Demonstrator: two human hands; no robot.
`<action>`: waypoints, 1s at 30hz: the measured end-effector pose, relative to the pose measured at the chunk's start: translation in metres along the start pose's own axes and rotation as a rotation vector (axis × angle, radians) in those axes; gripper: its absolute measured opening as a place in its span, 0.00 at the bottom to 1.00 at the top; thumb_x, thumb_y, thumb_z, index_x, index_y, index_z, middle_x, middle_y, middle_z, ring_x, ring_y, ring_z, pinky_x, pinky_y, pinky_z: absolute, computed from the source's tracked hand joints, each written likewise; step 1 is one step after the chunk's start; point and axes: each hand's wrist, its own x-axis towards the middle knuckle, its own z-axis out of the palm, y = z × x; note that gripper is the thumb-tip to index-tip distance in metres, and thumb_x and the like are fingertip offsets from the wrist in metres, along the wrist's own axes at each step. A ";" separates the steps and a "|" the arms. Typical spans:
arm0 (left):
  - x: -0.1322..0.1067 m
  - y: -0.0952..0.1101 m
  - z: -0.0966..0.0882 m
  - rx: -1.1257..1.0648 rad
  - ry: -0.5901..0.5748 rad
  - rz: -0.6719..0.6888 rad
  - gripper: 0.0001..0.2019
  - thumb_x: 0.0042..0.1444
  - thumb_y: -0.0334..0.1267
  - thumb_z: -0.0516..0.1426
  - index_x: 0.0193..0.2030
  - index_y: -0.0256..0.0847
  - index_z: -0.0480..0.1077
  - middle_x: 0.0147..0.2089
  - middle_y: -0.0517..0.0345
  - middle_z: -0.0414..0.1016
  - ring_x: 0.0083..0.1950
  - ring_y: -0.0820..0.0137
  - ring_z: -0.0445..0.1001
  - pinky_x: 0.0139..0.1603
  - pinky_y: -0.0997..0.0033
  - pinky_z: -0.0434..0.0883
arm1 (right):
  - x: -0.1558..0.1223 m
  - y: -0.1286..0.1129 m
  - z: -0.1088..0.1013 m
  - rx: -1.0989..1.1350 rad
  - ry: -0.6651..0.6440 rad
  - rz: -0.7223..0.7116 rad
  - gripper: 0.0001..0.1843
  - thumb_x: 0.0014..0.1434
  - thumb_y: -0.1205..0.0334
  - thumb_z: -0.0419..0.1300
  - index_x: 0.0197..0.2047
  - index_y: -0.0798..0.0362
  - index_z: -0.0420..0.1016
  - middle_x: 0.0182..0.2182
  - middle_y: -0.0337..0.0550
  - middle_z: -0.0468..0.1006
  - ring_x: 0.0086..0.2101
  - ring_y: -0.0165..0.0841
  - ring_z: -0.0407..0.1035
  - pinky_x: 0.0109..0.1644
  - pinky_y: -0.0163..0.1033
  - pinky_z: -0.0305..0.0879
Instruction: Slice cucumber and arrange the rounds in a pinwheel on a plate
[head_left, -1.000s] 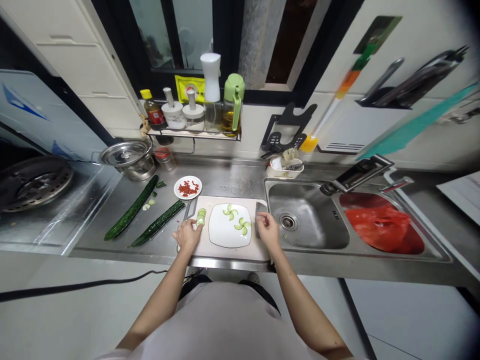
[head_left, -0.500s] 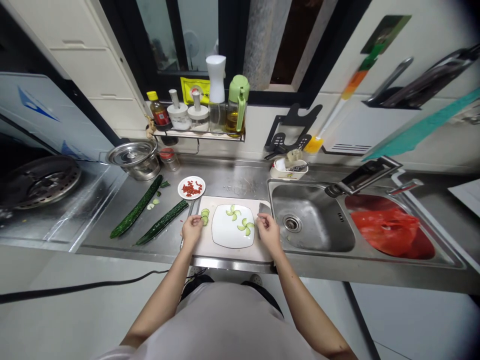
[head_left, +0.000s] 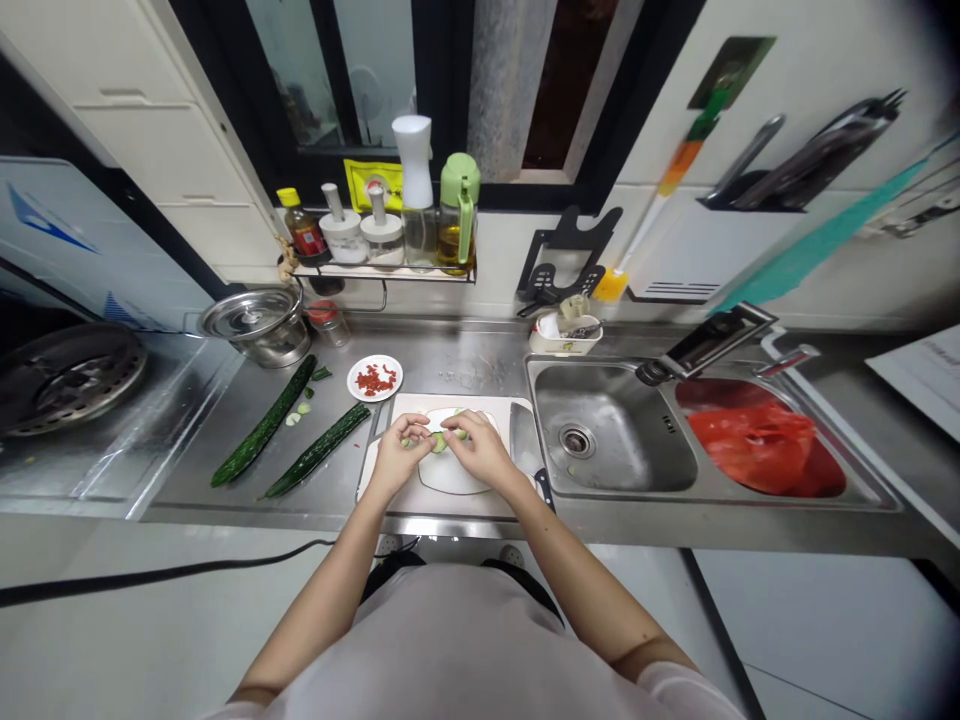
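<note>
Over the white plate (head_left: 457, 483), my left hand (head_left: 401, 455) and my right hand (head_left: 482, 452) are close together, fingertips pinched around thin green-edged cucumber slices (head_left: 439, 441). How many slices are between the fingers I cannot tell. The plate lies on a pale cutting board (head_left: 495, 505), and my hands cover most of its upper part, where cucumber pieces were laid. To the right of my right hand a knife (head_left: 526, 432) rests on the board's edge, its dark handle pointing toward me.
Two long cucumbers (head_left: 264, 425) lie on the steel counter at left, near small offcuts. A small dish of chopped red pieces (head_left: 375, 378) stands behind the board. The sink (head_left: 622, 440) is at right, with a red bag (head_left: 754, 445) in its second basin.
My left hand has moved right from the board's left side, and my right hand has left the knife side. Both have come together over the plate with cucumber slices. The view shifted slightly.
</note>
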 end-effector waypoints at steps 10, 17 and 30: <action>-0.004 -0.005 0.000 -0.044 0.055 -0.043 0.16 0.47 0.42 0.64 0.41 0.38 0.70 0.30 0.61 0.74 0.32 0.74 0.71 0.39 0.74 0.65 | -0.001 0.017 0.011 0.191 0.053 0.123 0.06 0.57 0.63 0.56 0.31 0.52 0.74 0.29 0.39 0.76 0.35 0.32 0.67 0.40 0.36 0.61; -0.009 0.000 0.005 -0.100 -0.014 -0.264 0.21 0.50 0.54 0.60 0.40 0.36 0.73 0.21 0.60 0.72 0.20 0.77 0.62 0.24 0.76 0.56 | -0.002 0.013 0.005 0.105 0.068 0.064 0.08 0.61 0.61 0.54 0.33 0.51 0.73 0.31 0.40 0.75 0.35 0.32 0.66 0.41 0.37 0.60; -0.003 0.011 0.011 -0.407 -0.045 -0.540 0.25 0.37 0.39 0.68 0.45 0.39 0.71 0.30 0.61 0.74 0.23 0.82 0.64 0.21 0.81 0.51 | -0.013 0.009 -0.001 -0.021 -0.005 -0.119 0.08 0.65 0.60 0.53 0.37 0.50 0.73 0.36 0.43 0.76 0.41 0.36 0.65 0.47 0.41 0.61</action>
